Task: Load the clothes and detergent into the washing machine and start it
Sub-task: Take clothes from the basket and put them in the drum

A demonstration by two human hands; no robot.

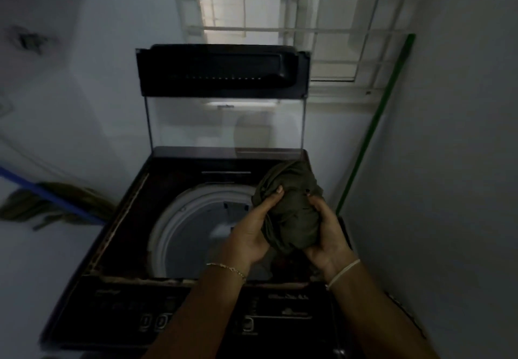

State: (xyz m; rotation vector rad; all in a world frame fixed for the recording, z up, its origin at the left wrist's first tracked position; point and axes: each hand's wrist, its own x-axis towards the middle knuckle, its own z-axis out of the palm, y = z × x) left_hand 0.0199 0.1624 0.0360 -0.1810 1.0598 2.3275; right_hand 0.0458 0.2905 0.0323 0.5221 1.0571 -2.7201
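Observation:
A dark top-loading washing machine (123, 235) stands in front of me with its glass lid (224, 123) raised upright. Its round drum opening has a pale grey rim (173, 218). Both hands hold a bunched olive-green garment (294, 210) above the right side of the drum. My left hand (252, 232) grips the bundle from the left, and my right hand (326, 229) grips it from the right. The control panel (134, 311) with its buttons runs along the near edge, partly hidden by my forearms. No detergent is in view.
A barred window (280, 28) is behind the machine. A green pole (375, 123) leans in the right corner against the wall. At the left, an olive cloth (56, 204) hangs on a blue bar (42, 190). White walls close in on both sides.

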